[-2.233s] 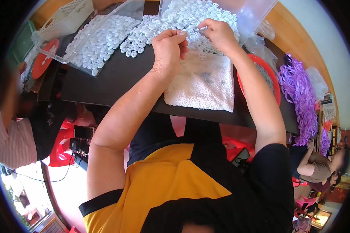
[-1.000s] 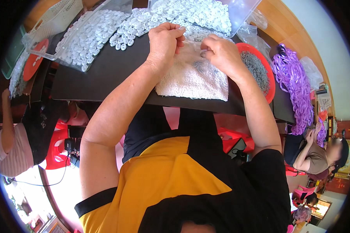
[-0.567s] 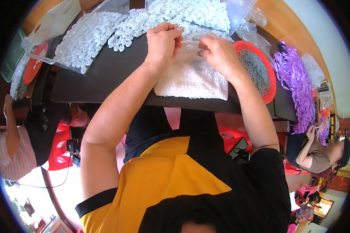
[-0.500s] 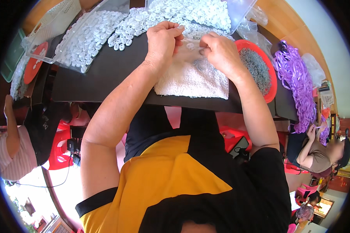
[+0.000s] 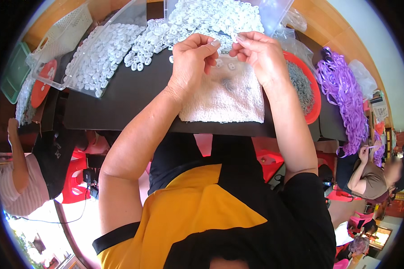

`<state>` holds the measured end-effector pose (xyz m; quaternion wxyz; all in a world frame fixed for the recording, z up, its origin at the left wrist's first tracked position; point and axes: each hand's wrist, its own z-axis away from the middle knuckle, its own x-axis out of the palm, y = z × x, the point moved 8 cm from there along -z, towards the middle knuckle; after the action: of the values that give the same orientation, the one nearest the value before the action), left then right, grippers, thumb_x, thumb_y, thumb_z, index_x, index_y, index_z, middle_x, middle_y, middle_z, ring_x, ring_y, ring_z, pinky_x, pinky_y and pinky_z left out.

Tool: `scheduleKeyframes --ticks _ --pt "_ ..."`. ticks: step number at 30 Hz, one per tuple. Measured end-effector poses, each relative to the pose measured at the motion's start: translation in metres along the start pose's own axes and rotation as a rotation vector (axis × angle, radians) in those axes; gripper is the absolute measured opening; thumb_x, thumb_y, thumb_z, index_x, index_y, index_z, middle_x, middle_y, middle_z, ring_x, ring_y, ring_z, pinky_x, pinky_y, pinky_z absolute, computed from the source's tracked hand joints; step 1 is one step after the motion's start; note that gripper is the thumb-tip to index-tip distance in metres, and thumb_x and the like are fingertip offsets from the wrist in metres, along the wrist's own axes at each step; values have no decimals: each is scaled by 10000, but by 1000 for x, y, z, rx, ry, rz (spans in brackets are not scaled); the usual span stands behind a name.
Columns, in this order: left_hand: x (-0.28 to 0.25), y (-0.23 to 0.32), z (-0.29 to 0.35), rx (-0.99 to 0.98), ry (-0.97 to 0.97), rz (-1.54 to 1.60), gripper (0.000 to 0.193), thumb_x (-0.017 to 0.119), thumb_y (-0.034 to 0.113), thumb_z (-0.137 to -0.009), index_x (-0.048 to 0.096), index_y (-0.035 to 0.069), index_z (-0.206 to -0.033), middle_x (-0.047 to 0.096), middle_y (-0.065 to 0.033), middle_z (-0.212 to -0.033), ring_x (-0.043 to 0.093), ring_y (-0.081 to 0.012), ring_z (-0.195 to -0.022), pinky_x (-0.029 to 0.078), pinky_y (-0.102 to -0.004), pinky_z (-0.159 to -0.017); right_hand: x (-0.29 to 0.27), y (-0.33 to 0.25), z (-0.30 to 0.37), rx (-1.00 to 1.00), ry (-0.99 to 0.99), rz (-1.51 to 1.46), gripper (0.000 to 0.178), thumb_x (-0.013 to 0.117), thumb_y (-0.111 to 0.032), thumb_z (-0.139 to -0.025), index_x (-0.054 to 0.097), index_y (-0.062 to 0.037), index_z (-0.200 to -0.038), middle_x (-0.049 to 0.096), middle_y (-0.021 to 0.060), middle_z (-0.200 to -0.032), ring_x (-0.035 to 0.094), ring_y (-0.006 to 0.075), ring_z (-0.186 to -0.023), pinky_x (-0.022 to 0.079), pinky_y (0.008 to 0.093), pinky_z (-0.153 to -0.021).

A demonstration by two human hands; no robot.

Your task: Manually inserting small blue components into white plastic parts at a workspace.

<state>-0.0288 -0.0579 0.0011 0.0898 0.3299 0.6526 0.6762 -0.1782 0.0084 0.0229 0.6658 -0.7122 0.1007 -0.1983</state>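
Observation:
Above a white towel [image 5: 224, 105], my left hand [image 5: 194, 57] is closed, thumb against forefinger; whatever lies in that pinch is too small to make out. My right hand [image 5: 262, 56] pinches what looks like a small white oval piece between thumb and forefinger. The hands are a little apart. Two loose white oval pieces with holes [image 5: 231, 66] lie at the towel's far side. A few grey bits [image 5: 227, 84] rest on its middle. Just beyond my fingers spreads a heap of the same white pieces [image 5: 155, 38].
Clear plastic bins [image 5: 98, 92] of white pieces stand at the far side. Right of the towel is a red basin [image 5: 316, 96] of small grey parts, then purple straps [image 5: 341, 85] hanging over the dark table's [image 5: 134, 98] edge. Other people sit to the left and right.
Both hands have turned and drawn slightly apart, the right moving rightward with its thumb and forefinger now showing. A second white piece now shows on the towel. The view has shifted slightly.

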Motion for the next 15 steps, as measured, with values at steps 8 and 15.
scheduleKeyframes --ticks 8,15 --pt "4 4 2 -11 -2 0 134 634 109 -865 603 -18 -891 579 -37 -706 516 -105 -581 383 -237 -505 4 4 8 51 -7 -142 160 632 -67 -867 626 47 -978 669 136 -837 667 214 -725 490 249 -632" --pt "6 4 3 2 2 -4 146 641 113 -862 603 -25 -893 578 -43 -700 511 -104 -563 379 -227 -493 2 6 9 40 -23 -184 158 628 -65 -873 630 51 -980 670 142 -837 671 220 -727 488 245 -623"
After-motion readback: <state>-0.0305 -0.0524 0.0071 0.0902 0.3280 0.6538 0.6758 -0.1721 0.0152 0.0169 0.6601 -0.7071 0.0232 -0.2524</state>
